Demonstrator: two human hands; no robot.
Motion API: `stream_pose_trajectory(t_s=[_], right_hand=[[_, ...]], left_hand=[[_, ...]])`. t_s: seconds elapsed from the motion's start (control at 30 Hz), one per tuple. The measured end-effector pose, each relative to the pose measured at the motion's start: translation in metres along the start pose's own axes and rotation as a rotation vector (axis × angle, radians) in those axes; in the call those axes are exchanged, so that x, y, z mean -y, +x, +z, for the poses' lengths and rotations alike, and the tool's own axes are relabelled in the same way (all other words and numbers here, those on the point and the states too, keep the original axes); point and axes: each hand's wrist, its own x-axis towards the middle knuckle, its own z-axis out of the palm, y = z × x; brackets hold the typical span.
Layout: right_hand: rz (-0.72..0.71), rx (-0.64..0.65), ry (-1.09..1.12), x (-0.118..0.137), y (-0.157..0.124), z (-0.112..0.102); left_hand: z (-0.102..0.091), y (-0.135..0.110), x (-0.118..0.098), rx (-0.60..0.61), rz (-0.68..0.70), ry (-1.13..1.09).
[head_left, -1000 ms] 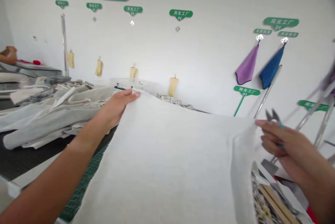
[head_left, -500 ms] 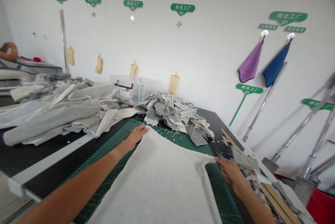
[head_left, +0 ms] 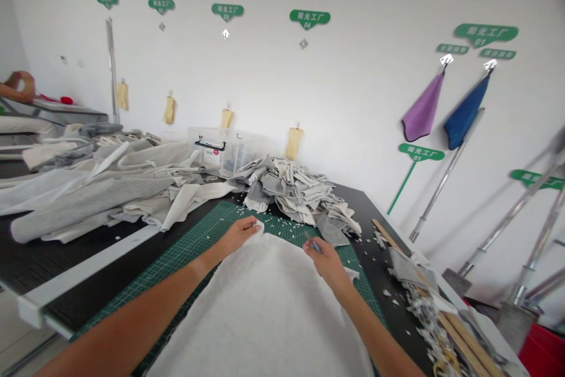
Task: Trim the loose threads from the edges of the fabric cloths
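Observation:
A large white cloth [head_left: 265, 306] spreads from the bottom of the view up over a green cutting mat [head_left: 194, 253]. At its far left corner, my left hand [head_left: 241, 234] is closed, pinching the fabric so that a small tip sticks up. My right hand [head_left: 325, 256] is closed around a small blue-handled tool [head_left: 314, 245], whose kind is too small to make out. That hand lies over the cloth's far right edge. Part of the right corner shows beyond the wrist. White scraps are scattered on the mat past both hands.
Grey and white cloth pieces pile up [head_left: 291, 186] behind the mat, with longer cloths [head_left: 97, 194] at the left. Wooden strips [head_left: 468, 336] and shreds line the table's right side. A clear plastic box [head_left: 212, 150] stands by the wall. Another person's arm [head_left: 20, 86] shows at far left.
My right hand has moved left and away from the cloth's right corner, toward my left hand. The cloth's far edge, stretched between the hands before, now droops. My left hand still pinches its corner.

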Motion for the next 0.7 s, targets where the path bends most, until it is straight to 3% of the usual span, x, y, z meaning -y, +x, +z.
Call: stream_pose_trajectory(t_s=[0.13, 0.33, 0.43, 0.7], right_hand=[[-0.128, 0.085, -0.019, 0.015, 0.006, 0.047], [-0.189, 0.048, 0.083, 0.023, 0.001, 0.093], [-0.196, 0.082, 0.097, 0.019, -0.004, 0.099], [-0.142, 0.049, 0.075, 0.011, -0.001, 0.094]], left_hand=[[0.005, -0.005, -0.001, 0.064, 0.015, 0.044], [0.008, -0.010, -0.001, 0.163, 0.104, 0.210], [0.011, -0.012, -0.002, 0.202, 0.133, 0.275], [0.016, -0.018, -0.013, 0.157, 0.232, 0.407]])
